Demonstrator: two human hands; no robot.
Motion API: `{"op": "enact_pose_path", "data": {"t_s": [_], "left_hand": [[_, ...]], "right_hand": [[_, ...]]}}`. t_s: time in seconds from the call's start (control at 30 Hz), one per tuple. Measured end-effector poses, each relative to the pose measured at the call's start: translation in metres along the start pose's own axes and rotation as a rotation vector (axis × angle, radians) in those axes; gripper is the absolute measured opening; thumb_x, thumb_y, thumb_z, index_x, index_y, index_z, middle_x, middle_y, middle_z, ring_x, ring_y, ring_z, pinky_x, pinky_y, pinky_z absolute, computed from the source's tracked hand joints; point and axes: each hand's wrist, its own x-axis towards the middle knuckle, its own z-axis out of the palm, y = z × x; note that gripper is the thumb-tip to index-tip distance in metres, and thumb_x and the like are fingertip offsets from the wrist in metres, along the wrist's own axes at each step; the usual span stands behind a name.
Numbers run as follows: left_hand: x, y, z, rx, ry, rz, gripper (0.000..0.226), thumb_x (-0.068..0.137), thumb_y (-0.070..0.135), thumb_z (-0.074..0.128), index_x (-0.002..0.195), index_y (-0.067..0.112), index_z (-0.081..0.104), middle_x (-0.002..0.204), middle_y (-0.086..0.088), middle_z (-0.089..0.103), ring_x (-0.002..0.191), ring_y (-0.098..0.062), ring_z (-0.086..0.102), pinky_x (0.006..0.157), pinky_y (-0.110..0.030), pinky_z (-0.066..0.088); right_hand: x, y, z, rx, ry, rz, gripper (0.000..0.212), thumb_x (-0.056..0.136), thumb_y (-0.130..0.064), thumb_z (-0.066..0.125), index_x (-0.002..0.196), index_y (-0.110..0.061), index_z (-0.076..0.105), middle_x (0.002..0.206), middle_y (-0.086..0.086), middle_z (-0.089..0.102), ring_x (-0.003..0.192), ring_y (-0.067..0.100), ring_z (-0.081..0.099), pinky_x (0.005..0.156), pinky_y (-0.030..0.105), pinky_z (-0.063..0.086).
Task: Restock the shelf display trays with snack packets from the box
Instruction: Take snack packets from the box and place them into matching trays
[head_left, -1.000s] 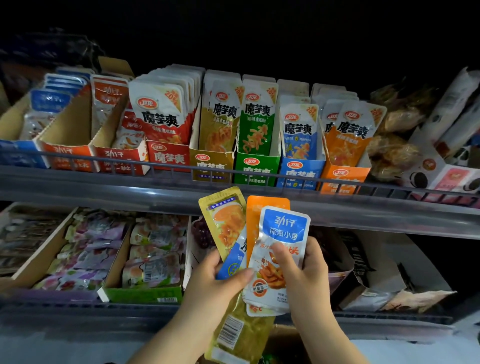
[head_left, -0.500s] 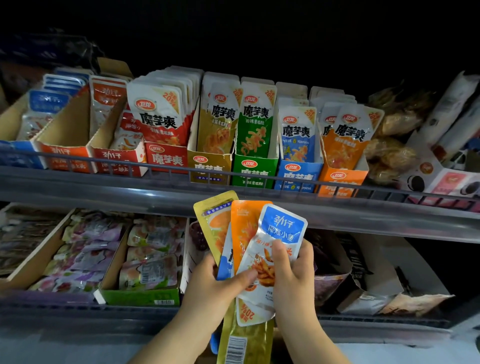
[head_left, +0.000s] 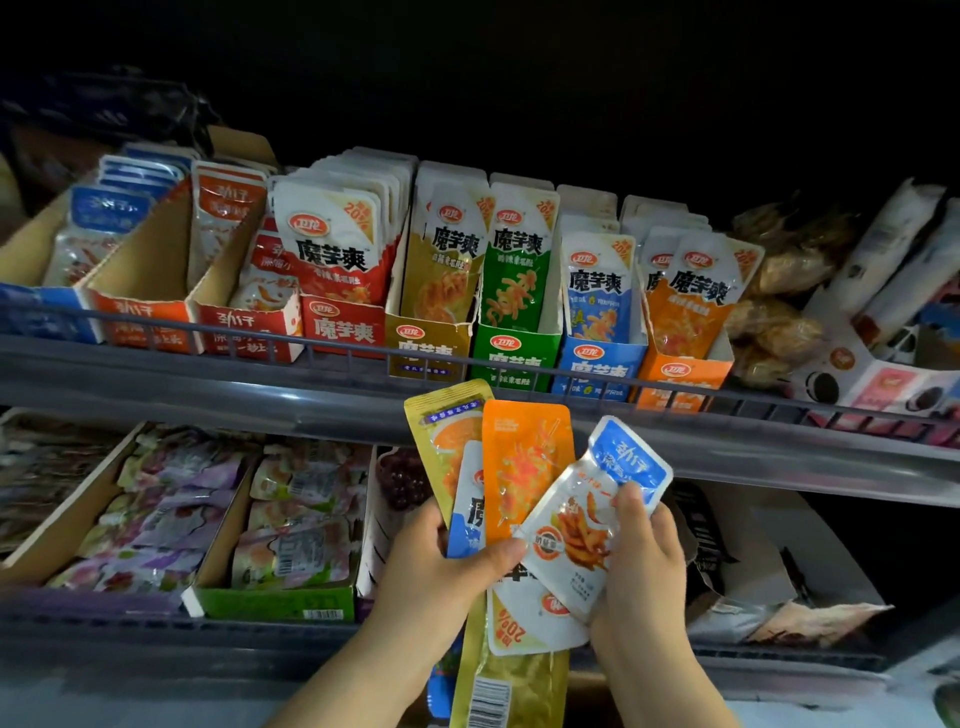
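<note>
In front of the lower shelf my left hand (head_left: 441, 566) grips a fan of snack packets: a yellow packet (head_left: 441, 436), a blue-and-white one (head_left: 470, 499) and an orange packet (head_left: 524, 467). My right hand (head_left: 641, 556) pinches a blue-topped fish-snack packet (head_left: 597, 509), tilted to the right and pulled partly away from the fan. On the upper shelf stand display trays: blue (head_left: 597, 364), orange (head_left: 680, 379), green (head_left: 514, 353), yellow (head_left: 426, 343) and red (head_left: 343, 327), each with upright packets. At far left a blue fish-snack tray (head_left: 47, 312) holds matching packets. The box is not visible.
A wire rail (head_left: 311, 338) runs along the upper shelf's front edge. Wrapped buns (head_left: 779, 312) and cookie boxes (head_left: 872, 374) sit at the right. The lower shelf holds a green tray (head_left: 275, 603) of jelly packs and crumpled cartons (head_left: 753, 571) on the right.
My right hand has drawn the blue-topped fish-snack packet off the fan toward the right and tilted it. The orange packet beneath is now uncovered. My left hand keeps its grip.
</note>
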Motion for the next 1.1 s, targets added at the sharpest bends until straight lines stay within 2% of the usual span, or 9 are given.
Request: {"op": "enact_pose_path", "data": {"t_s": [0.13, 0.4, 0.43, 0.57, 0.6, 0.7, 0.83, 1.0, 1.1], "left_hand": [[0.002, 0.008, -0.003, -0.011, -0.004, 0.022, 0.026, 0.075, 0.001, 0.068, 0.087, 0.02, 0.056, 0.064, 0.02, 0.069, 0.059, 0.003, 0.064, 0.046, -0.008, 0.045], [0.017, 0.025, -0.014, 0.032, 0.051, 0.123, 0.026, 0.075, -0.002, 0.067, 0.081, 0.021, 0.056, 0.059, 0.023, 0.066, 0.055, 0.006, 0.062, 0.045, -0.007, 0.045], [0.019, 0.027, -0.016, 0.039, 0.056, 0.134, 0.026, 0.074, -0.002, 0.067, 0.081, 0.021, 0.056, 0.059, 0.024, 0.066, 0.055, 0.007, 0.062, 0.045, -0.007, 0.045], [0.025, 0.032, -0.022, 0.081, 0.096, 0.156, 0.026, 0.074, 0.003, 0.069, 0.081, 0.024, 0.056, 0.061, 0.02, 0.066, 0.057, 0.008, 0.062, 0.046, -0.01, 0.044], [0.026, 0.033, -0.023, 0.086, 0.107, 0.153, 0.025, 0.073, 0.005, 0.07, 0.081, 0.024, 0.056, 0.063, 0.018, 0.066, 0.057, 0.007, 0.062, 0.047, -0.01, 0.043], [0.029, 0.033, -0.025, 0.097, 0.114, 0.148, 0.025, 0.073, 0.004, 0.07, 0.082, 0.024, 0.056, 0.068, 0.016, 0.066, 0.058, 0.006, 0.062, 0.048, -0.01, 0.043], [0.032, 0.032, -0.026, 0.117, 0.122, 0.148, 0.025, 0.073, 0.005, 0.07, 0.082, 0.023, 0.056, 0.066, 0.017, 0.065, 0.057, 0.008, 0.062, 0.046, -0.01, 0.044], [0.034, 0.035, -0.027, 0.102, 0.132, 0.141, 0.025, 0.074, 0.005, 0.07, 0.079, 0.025, 0.055, 0.057, 0.022, 0.064, 0.055, 0.006, 0.061, 0.048, -0.012, 0.042], [0.036, 0.036, -0.026, 0.073, 0.137, 0.126, 0.025, 0.073, 0.003, 0.069, 0.078, 0.023, 0.055, 0.061, 0.016, 0.066, 0.063, -0.001, 0.062, 0.053, -0.019, 0.043]], "right_hand": [[0.007, -0.03, -0.002, -0.035, 0.031, -0.088, 0.018, 0.095, -0.026, 0.044, 0.079, -0.025, 0.05, 0.072, -0.001, 0.059, 0.055, 0.011, 0.06, 0.054, 0.028, 0.046], [0.053, -0.128, 0.016, -0.293, -0.146, -0.328, 0.006, 0.091, -0.02, 0.054, 0.086, -0.02, 0.057, 0.08, 0.001, 0.066, 0.064, 0.013, 0.065, 0.057, 0.029, 0.057], [0.06, -0.138, 0.021, -0.294, -0.149, -0.339, 0.004, 0.091, -0.018, 0.054, 0.091, -0.017, 0.058, 0.082, 0.002, 0.065, 0.063, 0.012, 0.064, 0.056, 0.026, 0.056], [0.083, -0.158, 0.037, -0.265, -0.153, -0.386, 0.029, 0.089, -0.008, 0.055, 0.118, -0.006, 0.052, 0.098, 0.013, 0.064, 0.055, 0.007, 0.062, 0.036, 0.013, 0.042], [0.086, -0.159, 0.04, -0.325, -0.15, -0.418, 0.031, 0.089, -0.008, 0.055, 0.12, -0.006, 0.051, 0.104, 0.014, 0.063, 0.062, 0.009, 0.064, 0.04, 0.014, 0.045], [0.093, -0.157, 0.048, -0.576, -0.145, -0.549, 0.036, 0.086, -0.008, 0.058, 0.121, -0.005, 0.051, 0.117, 0.012, 0.06, 0.096, 0.015, 0.06, 0.074, 0.023, 0.049], [0.097, -0.147, 0.055, -0.792, -0.232, -0.55, 0.037, 0.085, -0.008, 0.06, 0.121, -0.004, 0.052, 0.122, 0.013, 0.059, 0.104, 0.017, 0.056, 0.085, 0.024, 0.042], [0.103, -0.138, 0.059, -0.888, -0.283, -0.512, 0.035, 0.086, -0.004, 0.058, 0.119, 0.0, 0.051, 0.115, 0.013, 0.06, 0.1, 0.017, 0.057, 0.075, 0.017, 0.045], [0.109, -0.132, 0.059, -0.903, -0.302, -0.499, 0.046, 0.084, 0.001, 0.059, 0.127, -0.002, 0.043, 0.115, 0.011, 0.058, 0.097, 0.016, 0.054, 0.066, 0.013, 0.045]]}}
